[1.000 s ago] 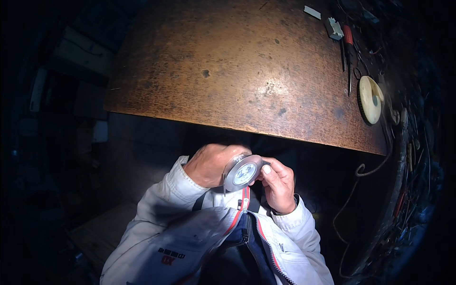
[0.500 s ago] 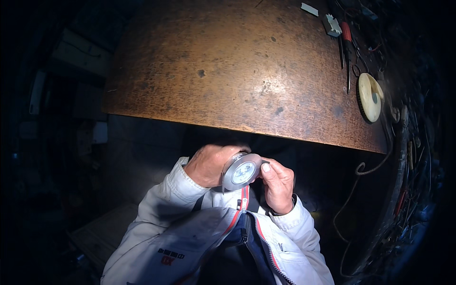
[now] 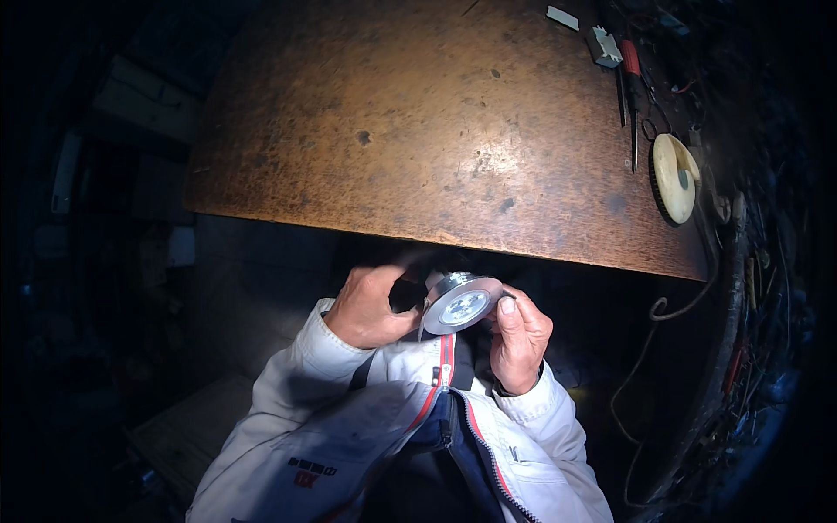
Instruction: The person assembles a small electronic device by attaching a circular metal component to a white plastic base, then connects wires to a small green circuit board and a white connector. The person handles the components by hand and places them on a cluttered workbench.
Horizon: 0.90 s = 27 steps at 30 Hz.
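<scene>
A round recessed LED downlight (image 3: 464, 305), with a silver ring and a clear lens over several LEDs, is tilted in front of my jacket, just below the table's near edge. My right hand (image 3: 520, 342) pinches its right side, thumb on a small dark clip at the rim. At the other side is my left hand (image 3: 366, 309), its thumb and fingers parted around a gap. The left thumb tip comes close to a thin metal clip on the lamp's left; contact cannot be made out. The back of the lamp is mostly hidden.
A worn brown wooden table (image 3: 349, 174) spans the area beyond my hands. Along its right side lie a red-handled screwdriver (image 3: 631, 65), a small grey block (image 3: 604, 46), a white strip (image 3: 562, 17) and a cream round brush (image 3: 675, 179). Loose cable (image 3: 645, 349) hangs at the right.
My left hand has drawn back leftward from the lamp and its fingers have spread. The downlight, still in my right hand, has shifted slightly right and up and turned a little.
</scene>
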### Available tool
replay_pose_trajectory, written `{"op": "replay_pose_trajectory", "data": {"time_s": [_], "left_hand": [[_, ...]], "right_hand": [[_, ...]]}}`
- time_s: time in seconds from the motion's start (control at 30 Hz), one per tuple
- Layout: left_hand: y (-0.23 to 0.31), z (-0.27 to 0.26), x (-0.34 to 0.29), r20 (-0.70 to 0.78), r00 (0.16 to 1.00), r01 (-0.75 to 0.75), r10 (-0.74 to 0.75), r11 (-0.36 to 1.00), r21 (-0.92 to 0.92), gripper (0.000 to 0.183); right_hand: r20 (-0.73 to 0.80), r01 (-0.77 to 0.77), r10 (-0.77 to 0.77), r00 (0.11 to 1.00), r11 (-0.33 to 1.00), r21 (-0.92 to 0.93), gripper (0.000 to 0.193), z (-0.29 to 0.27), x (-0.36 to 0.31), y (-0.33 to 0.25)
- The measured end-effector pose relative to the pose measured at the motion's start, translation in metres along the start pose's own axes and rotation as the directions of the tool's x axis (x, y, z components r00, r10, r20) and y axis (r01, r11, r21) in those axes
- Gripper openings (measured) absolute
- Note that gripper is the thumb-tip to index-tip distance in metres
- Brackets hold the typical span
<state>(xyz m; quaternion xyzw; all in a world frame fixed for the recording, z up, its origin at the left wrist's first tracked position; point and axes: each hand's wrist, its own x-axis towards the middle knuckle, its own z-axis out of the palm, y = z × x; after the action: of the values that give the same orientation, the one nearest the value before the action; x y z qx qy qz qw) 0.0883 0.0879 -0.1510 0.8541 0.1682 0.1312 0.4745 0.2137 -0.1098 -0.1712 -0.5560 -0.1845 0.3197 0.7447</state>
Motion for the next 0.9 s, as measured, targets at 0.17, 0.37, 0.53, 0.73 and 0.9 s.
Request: {"op": "replay_pose_trajectory", "data": {"time_s": [0.17, 0.37, 0.53, 0.73, 0.9], "left_hand": [[-0.001, -0.013, -0.02, 0.207, 0.975, 0.162, -0.083, 0.901, -0.403, 0.089], [0.017, -0.016, -0.024, 0.176, 0.983, 0.136, -0.053, 0.856, -0.499, 0.099], [0.019, -0.013, -0.029, 0.141, 0.99, 0.102, -0.027, 0.818, -0.566, 0.104], [0.012, -0.01, -0.027, 0.013, 0.977, -0.179, 0.212, 0.853, -0.49, 0.08], [0.023, -0.025, -0.03, 0.034, 0.961, -0.217, 0.273, 0.829, -0.515, 0.068]], "right_hand": [[-0.036, 0.036, -0.037, 0.999, 0.999, -0.022, 0.036, -0.001, -0.002, 0.004], [0.012, 0.11, -0.109, 0.994, 0.993, -0.037, 0.042, 0.0, -0.003, 0.002], [0.042, 0.139, -0.136, 0.99, 0.988, -0.075, 0.034, -0.001, -0.001, -0.006], [0.104, 0.282, -0.276, 0.956, 0.958, -0.049, 0.034, -0.003, 0.004, -0.011], [0.162, 0.189, -0.227, 0.96, 0.957, 0.221, 0.037, -0.001, 0.003, -0.022]]}}
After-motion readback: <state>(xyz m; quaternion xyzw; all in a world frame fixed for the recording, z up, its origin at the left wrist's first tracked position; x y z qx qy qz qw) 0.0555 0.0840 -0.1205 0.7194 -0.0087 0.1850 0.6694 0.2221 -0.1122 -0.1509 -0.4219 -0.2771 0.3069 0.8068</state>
